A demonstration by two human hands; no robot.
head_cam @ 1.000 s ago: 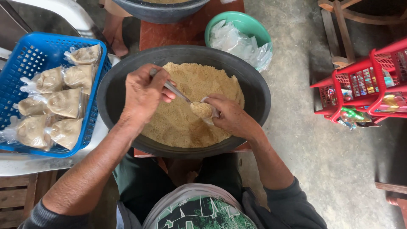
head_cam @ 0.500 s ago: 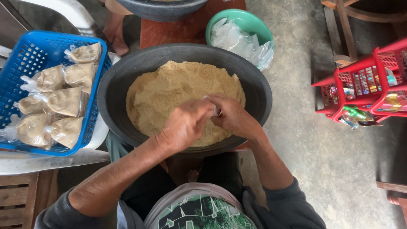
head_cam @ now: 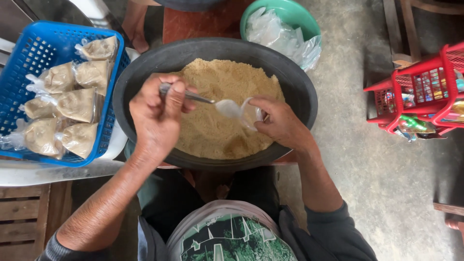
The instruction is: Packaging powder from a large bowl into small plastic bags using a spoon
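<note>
Between the person's knees sits a wide black basin (head_cam: 295, 82), heaped with tan, crumbly meal (head_cam: 220, 104) that fills most of its floor. Left of the basin, a blue plastic basket (head_cam: 29, 58) holds several filled clear packets (head_cam: 77, 104) of the same tan stuff, lying on their sides. Beyond the basin's far rim, a green bowl (head_cam: 302, 19) is stuffed with empty clear bags; well to the basin's right stands a red rack (head_cam: 425, 92) of small coloured goods.

Over the basin's left half, the left hand (head_cam: 157, 118) is closed firmly round the handle of a metal spoon (head_cam: 220, 105), thumb pressed on top — the spoon's bowl points toward the basin's middle. Over the right half, the right hand (head_cam: 280, 123) pinches a small clear bag (head_cam: 251, 113) between thumb and curled fingers, its mouth held open just beside the spoon's tip.

The bag's mouth looks narrow and limp. If the spoon tips before it is properly inside, the meal would likely slide back into the basin; a slack pinch could let the mouth fold shut or the bag drop.
</note>
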